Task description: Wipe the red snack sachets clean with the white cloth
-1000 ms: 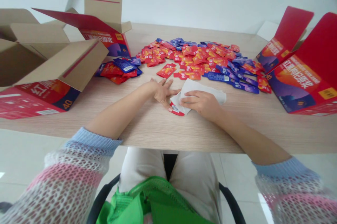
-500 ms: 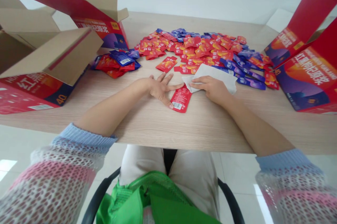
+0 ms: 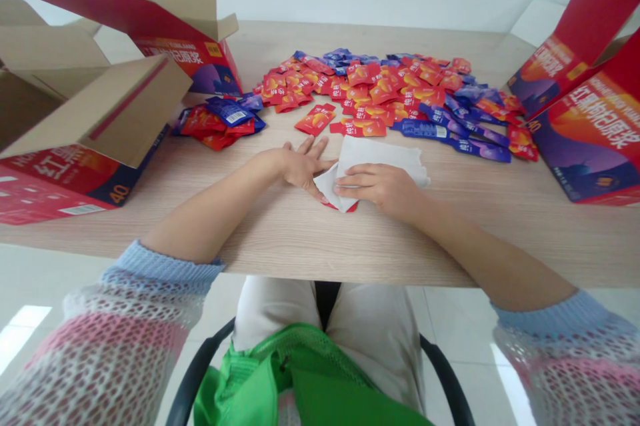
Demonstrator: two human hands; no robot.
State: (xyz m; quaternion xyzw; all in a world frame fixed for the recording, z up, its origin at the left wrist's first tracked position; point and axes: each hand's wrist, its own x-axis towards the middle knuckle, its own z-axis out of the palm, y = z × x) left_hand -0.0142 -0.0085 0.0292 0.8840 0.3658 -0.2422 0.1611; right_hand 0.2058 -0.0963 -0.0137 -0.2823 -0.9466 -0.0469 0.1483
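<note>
My right hand [image 3: 383, 187] presses a white cloth [image 3: 379, 154] down onto a red sachet [image 3: 349, 207] lying on the wooden table [image 3: 300, 233]. Only a thin red edge of that sachet shows under the cloth. My left hand [image 3: 300, 164] lies flat beside it with the fingers spread, fingertips against the sachet's left side. Behind both hands spreads a big heap of red and blue sachets [image 3: 390, 89]. A smaller pile of sachets [image 3: 220, 123] sits to the left.
An open cardboard carton [image 3: 90, 106] with red printed sides stands at the left, a second open red carton [image 3: 185, 46] behind it. Two red and blue cartons [image 3: 585, 113] stand at the right edge. The table's near edge is close to my lap.
The cloth in my right hand slid off the red sachet toward the right, then came back over it, covering it again. My left hand stayed flat in place.
</note>
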